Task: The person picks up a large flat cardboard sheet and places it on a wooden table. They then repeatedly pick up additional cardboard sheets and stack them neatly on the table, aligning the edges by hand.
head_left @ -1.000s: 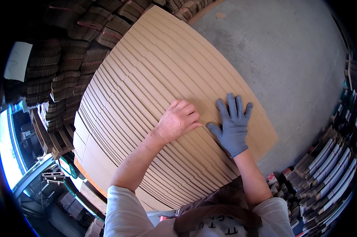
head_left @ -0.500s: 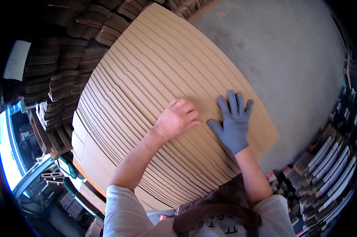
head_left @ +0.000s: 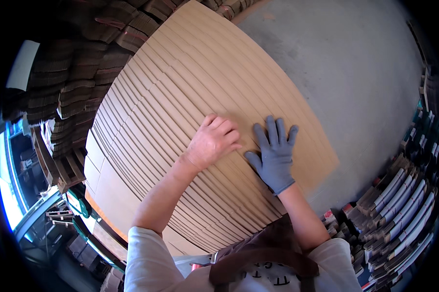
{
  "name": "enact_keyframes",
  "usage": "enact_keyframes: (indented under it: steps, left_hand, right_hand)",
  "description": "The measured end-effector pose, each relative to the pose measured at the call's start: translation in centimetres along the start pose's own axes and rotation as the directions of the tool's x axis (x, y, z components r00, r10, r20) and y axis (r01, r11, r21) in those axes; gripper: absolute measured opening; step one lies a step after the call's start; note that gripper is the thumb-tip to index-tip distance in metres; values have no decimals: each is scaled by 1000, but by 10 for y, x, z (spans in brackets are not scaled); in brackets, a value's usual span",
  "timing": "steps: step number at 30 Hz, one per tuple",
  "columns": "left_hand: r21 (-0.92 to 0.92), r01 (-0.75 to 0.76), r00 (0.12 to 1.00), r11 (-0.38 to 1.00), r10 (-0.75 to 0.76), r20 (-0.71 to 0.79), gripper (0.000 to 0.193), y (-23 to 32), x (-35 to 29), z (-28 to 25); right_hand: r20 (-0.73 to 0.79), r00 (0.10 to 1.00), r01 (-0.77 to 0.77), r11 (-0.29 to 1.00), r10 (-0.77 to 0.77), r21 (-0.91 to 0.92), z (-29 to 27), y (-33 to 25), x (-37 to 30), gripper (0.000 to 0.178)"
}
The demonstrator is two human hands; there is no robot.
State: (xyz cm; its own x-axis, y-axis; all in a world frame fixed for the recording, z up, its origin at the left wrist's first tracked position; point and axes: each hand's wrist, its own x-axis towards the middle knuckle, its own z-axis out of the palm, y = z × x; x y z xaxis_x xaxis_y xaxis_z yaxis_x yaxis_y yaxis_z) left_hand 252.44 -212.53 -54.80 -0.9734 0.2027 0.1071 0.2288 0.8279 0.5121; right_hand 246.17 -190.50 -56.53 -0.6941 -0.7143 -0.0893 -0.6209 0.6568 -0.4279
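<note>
Brown corrugated cardboard sheets (head_left: 156, 112) spread in front of me in an overlapping, staggered row of long parallel edges. Near the middle of them is my left hand (head_left: 213, 141), bare, its fingers curled under against the cardboard. The fingertips are hidden, so whatever they pinch, if anything, does not show. Just to its right, my right hand (head_left: 274, 158) wears a grey glove. It lies flat on the upper sheets with the fingers spread, holding nothing. A small gap separates the two hands.
Bundled cardboard stacks (head_left: 83, 78) rise at the far left, near a wooden pallet (head_left: 66, 170). Bundles of folded cardboard with pale edges (head_left: 399, 209) stand at the lower right. Grey concrete floor (head_left: 346, 73) runs along the right side of the sheets.
My right hand has slid a little left and nearer to me across the cardboard, still flat. The left hand keeps its curled shape in about the same spot. The whole view has shifted slightly.
</note>
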Motion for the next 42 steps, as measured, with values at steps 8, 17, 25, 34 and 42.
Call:
enact_keyframes:
  steps: [8, 17, 25, 34, 42]
  left_hand:
    - [-7, 54, 998, 998, -54, 20, 29, -6, -14, -9]
    - [-21, 56, 998, 998, -56, 11, 28, -9, -16, -7]
    - [-29, 54, 999, 998, -55, -3, 28, -8, -16, -7]
    - [-36, 46, 999, 998, -45, 9, 28, -12, -16, -4]
    - [-30, 61, 998, 998, -61, 9, 31, -12, -18, 1]
  right_hand:
    - [-35, 999, 32, 999, -33, -26, 5, 3, -2, 80]
    - [-33, 999, 38, 999, -39, -29, 6, 5, -2, 80]
    - [-37, 999, 38, 999, -40, -36, 6, 5, -2, 80]
    - [-19, 999, 34, 998, -35, -46, 0, 2, -3, 75]
    - [-82, 995, 52, 997, -47, 64, -2, -1, -7, 72]
